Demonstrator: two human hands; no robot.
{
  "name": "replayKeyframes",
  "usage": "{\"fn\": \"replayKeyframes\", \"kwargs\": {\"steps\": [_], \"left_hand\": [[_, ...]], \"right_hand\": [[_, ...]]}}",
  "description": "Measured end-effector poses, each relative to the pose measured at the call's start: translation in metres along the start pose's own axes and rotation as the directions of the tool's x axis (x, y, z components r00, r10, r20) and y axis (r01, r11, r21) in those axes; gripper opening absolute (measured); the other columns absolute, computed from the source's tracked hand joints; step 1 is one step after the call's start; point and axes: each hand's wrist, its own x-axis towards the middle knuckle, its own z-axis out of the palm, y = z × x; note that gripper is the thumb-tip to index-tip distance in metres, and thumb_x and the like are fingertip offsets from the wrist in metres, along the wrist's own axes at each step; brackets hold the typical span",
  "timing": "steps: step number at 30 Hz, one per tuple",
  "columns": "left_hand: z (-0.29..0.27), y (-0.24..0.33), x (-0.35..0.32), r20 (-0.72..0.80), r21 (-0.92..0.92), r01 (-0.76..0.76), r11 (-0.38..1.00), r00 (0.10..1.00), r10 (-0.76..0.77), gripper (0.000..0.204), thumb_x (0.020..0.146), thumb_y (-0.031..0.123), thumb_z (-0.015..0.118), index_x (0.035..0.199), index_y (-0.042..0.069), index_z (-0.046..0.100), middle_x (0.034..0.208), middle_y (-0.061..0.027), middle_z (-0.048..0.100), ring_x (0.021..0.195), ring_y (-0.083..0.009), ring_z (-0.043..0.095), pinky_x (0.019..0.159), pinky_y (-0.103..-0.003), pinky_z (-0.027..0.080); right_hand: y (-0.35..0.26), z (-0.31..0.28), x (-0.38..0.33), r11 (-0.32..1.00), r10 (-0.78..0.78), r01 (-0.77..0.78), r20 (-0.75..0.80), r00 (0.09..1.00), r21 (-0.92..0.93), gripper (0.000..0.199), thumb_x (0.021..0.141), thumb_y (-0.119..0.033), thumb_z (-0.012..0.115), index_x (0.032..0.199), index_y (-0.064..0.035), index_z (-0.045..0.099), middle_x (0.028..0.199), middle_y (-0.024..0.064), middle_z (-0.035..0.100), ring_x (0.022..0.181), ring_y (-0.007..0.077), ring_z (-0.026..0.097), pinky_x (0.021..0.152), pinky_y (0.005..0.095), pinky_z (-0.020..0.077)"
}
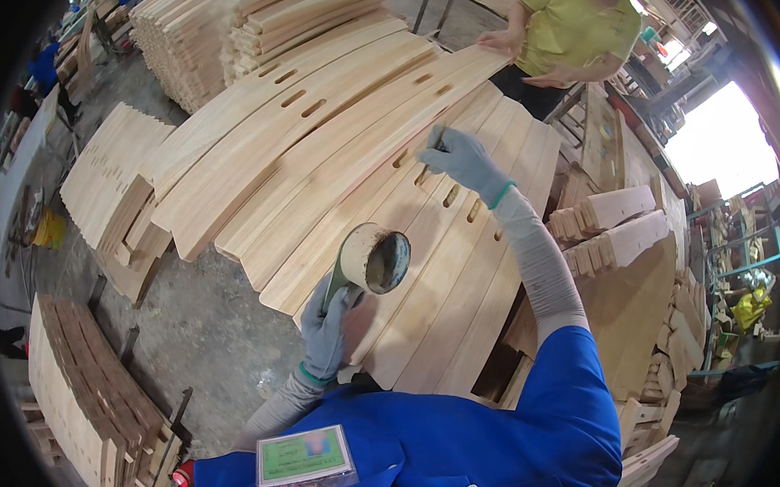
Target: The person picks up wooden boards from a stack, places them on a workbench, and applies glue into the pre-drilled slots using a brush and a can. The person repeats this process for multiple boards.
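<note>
My left hand (326, 335), in a grey glove, is closed around the handle of a pale, stained mug (366, 252). The mug is tilted, so its dark, crusted inside shows. Further up and to the right, my gloved right hand (458, 159) is closed with its fingers pinched over the slotted boards. It grips a thin brown stick-like tool (439, 137), mostly hidden by the fingers. Its lower end seems to be by a slot (422, 176) in a board; contact is hard to judge. Long pale wooden boards (353, 219) with oval slots lie side by side beneath both hands.
Across the boards, a person in a yellow shirt (573, 27) has a hand at the boards' far end. Stacked boards (190, 51) stand at the back left. More curved pieces (85, 392) are piled at left, with short pieces (614, 223) at right.
</note>
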Motion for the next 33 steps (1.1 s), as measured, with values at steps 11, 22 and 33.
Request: {"fn": "replayKeyframes", "kwargs": {"steps": [11,22,33], "left_hand": [[0.004,0.025,0.012,0.032,-0.293,0.115,0.949,0.993,-0.11,0.031,0.094,0.011,0.049,0.12,-0.006,0.049,0.109,-0.0096,0.057,0.095,-0.0167,0.059,0.086,-0.032,0.053],[0.007,0.072,0.011,0.002,-0.306,-0.123,0.944,0.991,0.13,0.025,0.093,0.004,0.047,0.116,-0.005,0.051,0.107,-0.0089,0.058,0.098,-0.0121,0.058,0.083,-0.024,0.05],[0.032,0.081,0.005,-0.044,-0.382,-0.25,0.89,0.966,0.253,0.026,0.093,0.005,0.047,0.118,-0.001,0.05,0.108,-0.0063,0.058,0.096,-0.0098,0.057,0.08,-0.022,0.049]], "right_hand": [[0.033,-0.04,-0.015,0.889,0.131,0.063,-0.383,0.914,0.453,0.014,0.08,-0.004,0.064,0.086,0.0058,0.056,0.076,0.0116,0.063,0.069,0.0175,0.065,0.062,0.0264,0.055],[-0.142,0.021,-0.195,0.868,-0.382,0.48,-0.446,0.81,0.129,0.013,0.078,0.009,0.064,0.085,0.0017,0.056,0.086,0.0153,0.065,0.074,0.0177,0.065,0.064,0.0266,0.0538],[-0.149,0.047,-0.243,0.815,-0.54,0.577,-0.426,0.725,-0.052,0.017,0.08,0.003,0.062,0.095,-0.0004,0.054,0.093,0.0208,0.063,0.083,0.0346,0.065,0.067,0.0361,0.0541]]}}
